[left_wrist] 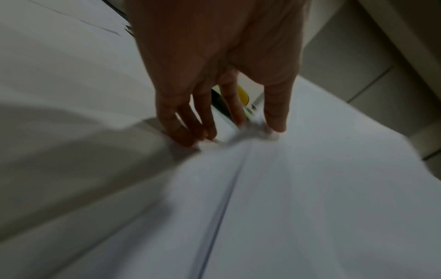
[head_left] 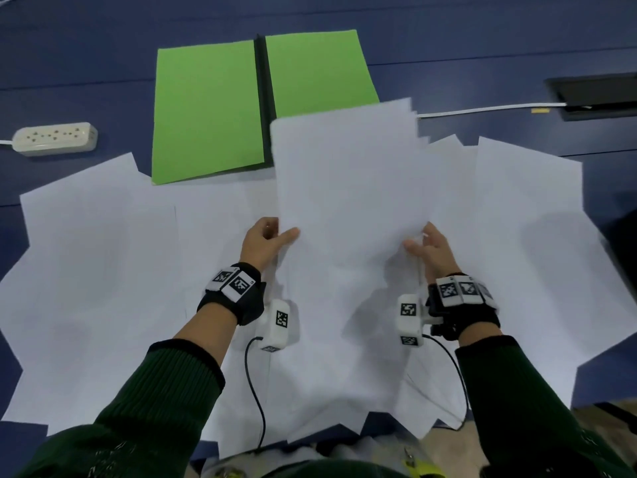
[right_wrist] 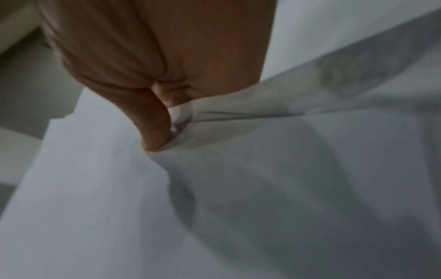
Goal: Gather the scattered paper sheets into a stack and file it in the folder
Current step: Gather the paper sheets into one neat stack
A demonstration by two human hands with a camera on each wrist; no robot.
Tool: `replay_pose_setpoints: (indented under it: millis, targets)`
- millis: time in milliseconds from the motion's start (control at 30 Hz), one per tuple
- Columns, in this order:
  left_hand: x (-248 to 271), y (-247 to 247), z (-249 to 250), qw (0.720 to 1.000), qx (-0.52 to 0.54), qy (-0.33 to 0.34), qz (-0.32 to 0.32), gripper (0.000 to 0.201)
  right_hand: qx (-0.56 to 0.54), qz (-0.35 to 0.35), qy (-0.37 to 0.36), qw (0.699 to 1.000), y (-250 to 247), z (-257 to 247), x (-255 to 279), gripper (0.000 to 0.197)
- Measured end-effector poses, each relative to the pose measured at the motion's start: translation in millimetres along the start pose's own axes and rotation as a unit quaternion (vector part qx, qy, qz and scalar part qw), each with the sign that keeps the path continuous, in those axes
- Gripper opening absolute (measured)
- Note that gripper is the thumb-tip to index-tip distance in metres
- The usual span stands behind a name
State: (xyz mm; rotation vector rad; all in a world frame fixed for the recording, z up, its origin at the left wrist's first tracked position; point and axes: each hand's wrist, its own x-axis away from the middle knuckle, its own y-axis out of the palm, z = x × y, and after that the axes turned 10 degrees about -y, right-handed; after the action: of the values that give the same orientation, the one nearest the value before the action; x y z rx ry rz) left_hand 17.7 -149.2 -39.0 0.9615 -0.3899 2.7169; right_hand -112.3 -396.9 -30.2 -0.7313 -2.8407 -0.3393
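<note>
Partial stack (head_left: 348,188) of white sheets, raised over the loose sheets (head_left: 96,270) near the open green folder (head_left: 206,108), pinched at both side edges by left hand (head_left: 263,241) and right hand (head_left: 431,250); likely light, limp, slippery, best gripped mid-edge.

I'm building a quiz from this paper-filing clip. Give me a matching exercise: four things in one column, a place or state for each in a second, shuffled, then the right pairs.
Things:
1. folder
2. power strip
3. held stack of sheets
4. loose sheets

Places or states:
A. gripped at its two sides by the left hand and right hand
B. lying spread over the blue table
C. open, green, at the far middle
D. at the far left, white

Pairs: 1-C, 2-D, 3-A, 4-B
</note>
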Motion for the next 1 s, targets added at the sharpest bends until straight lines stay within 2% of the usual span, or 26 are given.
replay_pose_setpoints:
  millis: [33, 67, 167, 233, 300, 367, 467, 533, 600, 667, 733, 767, 833, 867, 900, 933, 1000]
  targets:
    - [-0.6, 0.6, 3.5, 1.0, -0.001, 0.002, 0.001, 0.033, -0.023, 0.021, -0.014, 0.999, -4.7, -7.3, 0.7, 0.056]
    - [-2.1, 1.3, 6.7, 1.0, -0.002, -0.003, -0.003, 0.034, -0.034, 0.04, -0.027, 0.998, -11.2, -13.5, 0.1, 0.06]
    - [0.7, 4.1, 16.6, 1.0, -0.021, -0.018, -0.012, 0.049, -0.007, 0.109, -0.069, 0.992, -29.8, -34.2, -5.8, 0.04]
    - [3.8, 6.4, 20.5, 0.999, -0.036, -0.015, -0.018, 0.056, 0.035, 0.126, -0.089, 0.987, -37.7, -51.7, -10.8, 0.047]
    - [8.6, 9.8, 26.8, 0.998, -0.043, -0.01, -0.044, 0.057, 0.049, 0.116, -0.1, 0.987, -38.9, -66.8, -15.0, 0.046]
    - [12.9, 13.0, 33.9, 0.996, -0.007, -0.032, -0.088, 0.064, 0.072, 0.106, -0.108, 0.986, -32.5, -71.9, -19.5, 0.044]
    - [12.6, 12.9, 35.5, 0.967, 0.121, -0.105, -0.196, 0.079, 0.181, 0.068, -0.102, 0.976, -12.3, -57.0, -23.3, 0.031]
    - [22.1, 12.8, 33.8, 0.959, 0.128, -0.118, -0.224, 0.079, 0.245, 0.034, -0.068, 0.967, 2.6, -36.2, -22.5, 0.023]
    - [27.2, 12.9, 26.9, 0.976, 0.049, -0.094, -0.192, 0.066, 0.327, 0.001, -0.01, 0.945, 14.6, -11.4, -21.1, 0.037]
    - [22.3, 8.0, 13.2, 0.99, -0.073, -0.062, -0.107, 0.05, 0.344, -0.041, 0.039, 0.937, 22.2, 12.7, -17.1, 0.044]
    - [14.8, -3.6, 0.6, 0.988, -0.138, -0.058, -0.033, 0.047, 0.351, 0.0, 0.029, 0.936, 20.4, 25.1, -12.7, 0.038]
    - [13.3, -10.2, -2.7, 0.987, -0.148, -0.061, -0.018, 0.047, 0.395, 0.055, 0.016, 0.917, 13.7, 26.9, -13.3, 0.04]
    - [11.9, -22.3, -5.6, 0.985, -0.159, -0.068, 0.006, 0.046, 0.533, 0.13, 0.055, 0.834, -5.5, 26.2, -15.0, 0.058]
    - [9.9, -27.6, -7.4, 0.985, -0.158, -0.071, 0.015, 0.046, 0.577, 0.128, 0.104, 0.8, -13.6, 26.5, -13.7, 0.07]
    - [9.5, -31.4, -8.0, 0.986, -0.149, -0.074, 0.023, 0.045, 0.599, 0.113, 0.145, 0.78, -18.3, 28.2, -12.2, 0.078]
    - [9.3, -34.2, -9.2, 0.987, -0.137, -0.077, 0.03, 0.045, 0.61, 0.093, 0.161, 0.77, -18.5, 30.9, -10.5, 0.082]
    - [10.7, -33.7, -10.6, 0.989, -0.115, -0.089, 0.03, 0.046, 0.633, 0.042, 0.138, 0.761, -8.4, 41.6, -7.1, 0.08]
